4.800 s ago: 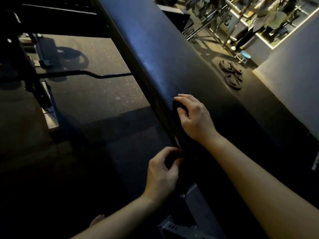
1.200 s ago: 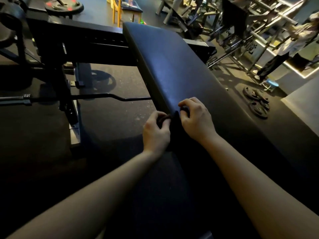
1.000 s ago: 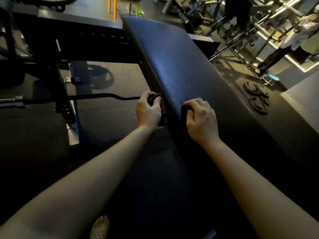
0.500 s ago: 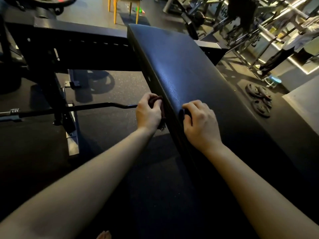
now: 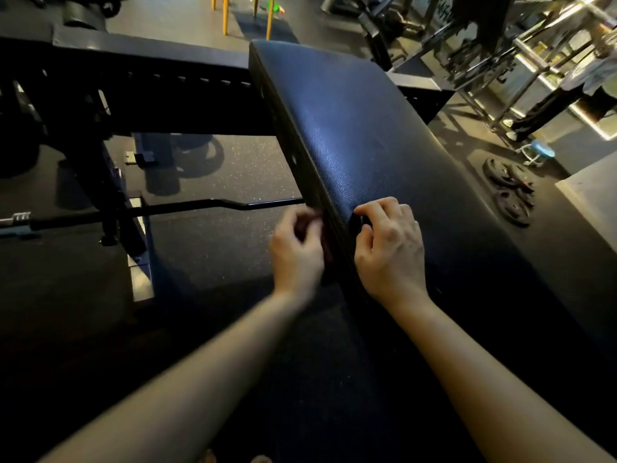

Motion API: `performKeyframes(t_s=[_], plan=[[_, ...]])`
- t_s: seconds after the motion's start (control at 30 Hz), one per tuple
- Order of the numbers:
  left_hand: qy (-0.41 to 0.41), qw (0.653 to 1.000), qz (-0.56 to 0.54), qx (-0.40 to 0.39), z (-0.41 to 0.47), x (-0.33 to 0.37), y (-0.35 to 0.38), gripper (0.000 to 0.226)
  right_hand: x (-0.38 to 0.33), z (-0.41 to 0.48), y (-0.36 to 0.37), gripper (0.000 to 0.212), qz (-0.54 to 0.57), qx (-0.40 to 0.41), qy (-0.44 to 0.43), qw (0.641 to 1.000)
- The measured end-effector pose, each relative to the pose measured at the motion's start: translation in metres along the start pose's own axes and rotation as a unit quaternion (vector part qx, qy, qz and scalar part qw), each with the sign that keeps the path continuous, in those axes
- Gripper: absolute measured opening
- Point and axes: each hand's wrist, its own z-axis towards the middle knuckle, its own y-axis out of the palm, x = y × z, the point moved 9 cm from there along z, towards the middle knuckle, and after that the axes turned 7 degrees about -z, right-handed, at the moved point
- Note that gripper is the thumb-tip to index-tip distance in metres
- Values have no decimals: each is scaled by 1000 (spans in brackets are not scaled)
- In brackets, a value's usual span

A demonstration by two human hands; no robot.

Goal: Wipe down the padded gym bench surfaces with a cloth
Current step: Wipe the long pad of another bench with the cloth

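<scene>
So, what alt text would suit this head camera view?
A person's left hand holds a dark cloth against the side of a black padded gym bench; the right hand rests curled on top. Weight plates lie on the floor.

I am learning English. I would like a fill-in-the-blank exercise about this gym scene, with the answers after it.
1. The right hand rests on the ___ face of the black padded bench.
2. The left hand holds a dark cloth against the bench's ___.
3. The round black weight plates lie on the ___.
Answers: top; side; floor.
</scene>
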Motion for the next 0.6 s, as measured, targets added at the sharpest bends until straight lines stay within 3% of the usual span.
performKeyframes(t_s=[0.07,0.13,0.3,0.47,0.6], plan=[[-36,998,-20,-52,-57,-11,1,14,1,0,1,25,4,-2,5,1000],[-30,997,-27,-58,-57,-11,3,16,1,0,2,24,5,-4,6,1000],[-8,999,5,45,39,0,-2,13,1,-1,2,23,8,-13,4,1000],[-26,998,-41,-27,-74,0,5,16,1,0,4,26,10,-12,0,1000],[33,998,24,37,5,11,2,14,1,0,4,26,13,-15,-2,1000]])
